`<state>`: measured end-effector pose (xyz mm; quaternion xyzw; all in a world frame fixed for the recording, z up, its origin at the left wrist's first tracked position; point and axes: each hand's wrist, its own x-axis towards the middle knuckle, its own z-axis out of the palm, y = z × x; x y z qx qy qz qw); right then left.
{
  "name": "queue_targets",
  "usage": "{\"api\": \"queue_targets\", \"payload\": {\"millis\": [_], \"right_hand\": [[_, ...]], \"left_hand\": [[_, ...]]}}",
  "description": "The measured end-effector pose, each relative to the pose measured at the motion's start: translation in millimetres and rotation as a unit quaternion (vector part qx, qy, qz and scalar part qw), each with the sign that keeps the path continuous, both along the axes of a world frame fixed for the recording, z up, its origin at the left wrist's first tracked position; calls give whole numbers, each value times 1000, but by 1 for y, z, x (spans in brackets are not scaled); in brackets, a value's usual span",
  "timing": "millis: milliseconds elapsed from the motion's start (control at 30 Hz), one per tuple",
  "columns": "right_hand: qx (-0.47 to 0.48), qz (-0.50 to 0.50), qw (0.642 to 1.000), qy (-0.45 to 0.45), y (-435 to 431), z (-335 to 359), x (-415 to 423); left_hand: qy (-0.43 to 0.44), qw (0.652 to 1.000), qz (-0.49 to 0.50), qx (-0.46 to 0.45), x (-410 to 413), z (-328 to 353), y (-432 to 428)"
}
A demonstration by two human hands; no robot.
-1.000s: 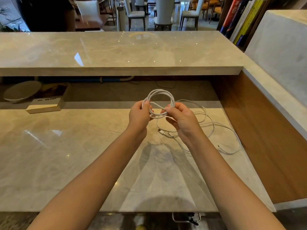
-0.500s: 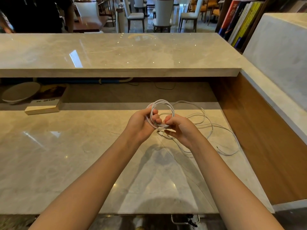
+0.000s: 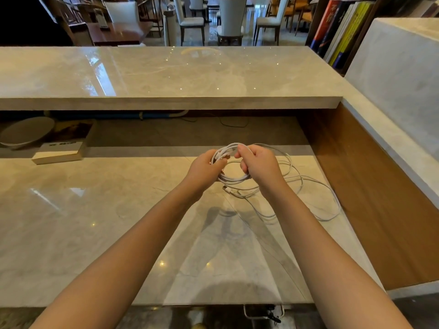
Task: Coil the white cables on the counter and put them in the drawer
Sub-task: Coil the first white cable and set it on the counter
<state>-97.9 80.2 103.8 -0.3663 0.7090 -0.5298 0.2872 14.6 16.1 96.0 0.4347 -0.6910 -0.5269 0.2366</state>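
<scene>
A small coil of white cable (image 3: 231,178) hangs between both hands just above the marble counter (image 3: 99,210). My left hand (image 3: 206,169) grips the coil's left side. My right hand (image 3: 257,166) curls round its right side and pinches the strand at the top. More loose white cable (image 3: 308,186) lies sprawled on the counter to the right, with a plug end (image 3: 228,189) lying below the coil. A metal drawer handle (image 3: 263,313) shows under the counter's front edge; the drawer itself is hidden.
A book (image 3: 59,151) and a round grey plate (image 3: 26,131) sit at the back left under the raised marble ledge (image 3: 166,100). A wooden side panel (image 3: 380,198) walls off the right. Chairs and bookshelves stand beyond the ledge.
The coil has tipped from upright to nearly flat and sunk toward the counter. My right hand moved over the top of the coil, and both hands closed in on it.
</scene>
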Motion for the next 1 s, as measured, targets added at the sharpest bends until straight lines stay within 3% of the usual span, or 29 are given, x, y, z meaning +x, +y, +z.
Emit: {"api": "queue_targets", "payload": {"millis": [67, 233, 467, 600, 667, 767, 867, 1000], "right_hand": [[7, -14, 1000, -1, -2, 0, 1], [32, -26, 999, -28, -3, -3, 7], [40, -44, 998, -31, -3, -9, 11], [49, -66, 995, -58, -5, -11, 10], [40, -39, 996, -70, -3, -11, 8], [-7, 26, 997, -77, 0, -11, 8], [-24, 38, 997, -66, 3, -9, 3], [0, 36, 999, 26, 5, -5, -4]], "left_hand": [[-38, 997, -12, -66, -1, -6, 0], [-33, 985, -15, -170, -1, -16, 6], [-138, 934, -7, -329, 3, -34, 3], [-89, 901, -9, -424, 6, -35, 7], [-28, 931, 31, -363, 5, -33, 9], [65, 990, 108, -62, 1, -21, 7], [161, 963, 63, 207, 6, -3, 1], [159, 938, -35, 305, 16, 8, -9]]}}
